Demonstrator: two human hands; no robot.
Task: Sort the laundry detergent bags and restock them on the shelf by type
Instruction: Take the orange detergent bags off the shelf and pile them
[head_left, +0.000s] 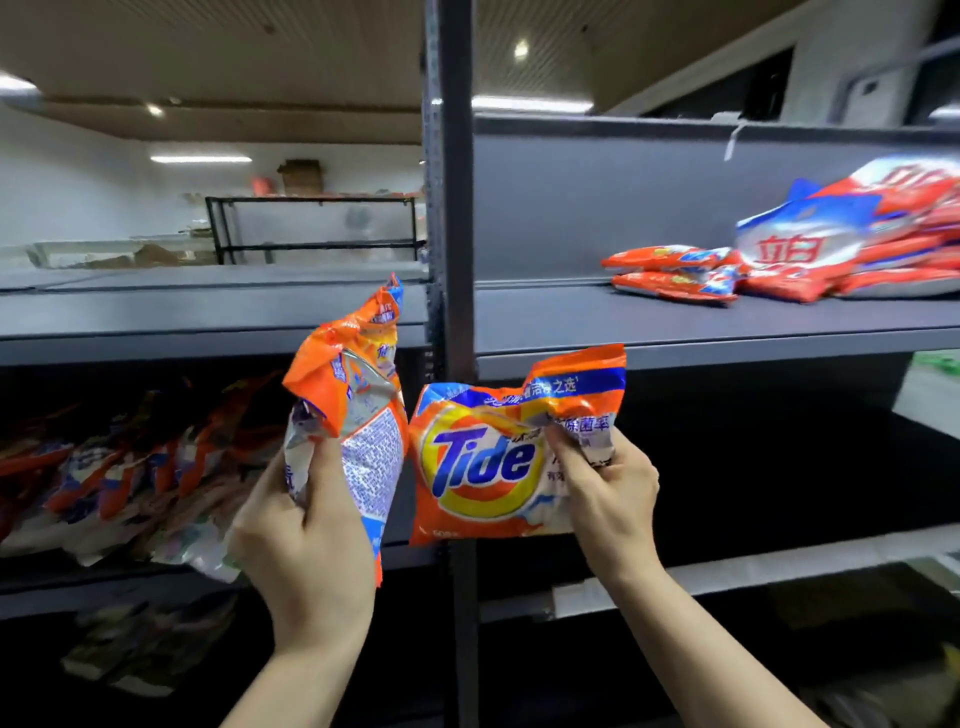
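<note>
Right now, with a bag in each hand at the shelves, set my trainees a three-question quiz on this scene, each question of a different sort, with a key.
1. True or false: the right hand holds an orange bag with its Tide logo facing the camera.
2. Where do the red bags lie? A) upper shelf, right bay B) upper shelf, left bay C) on the floor
3. Fill in: the left hand grips a second orange bag that shows its ____ side, with small print.

Key: 1 true; 2 A; 3 back.
</note>
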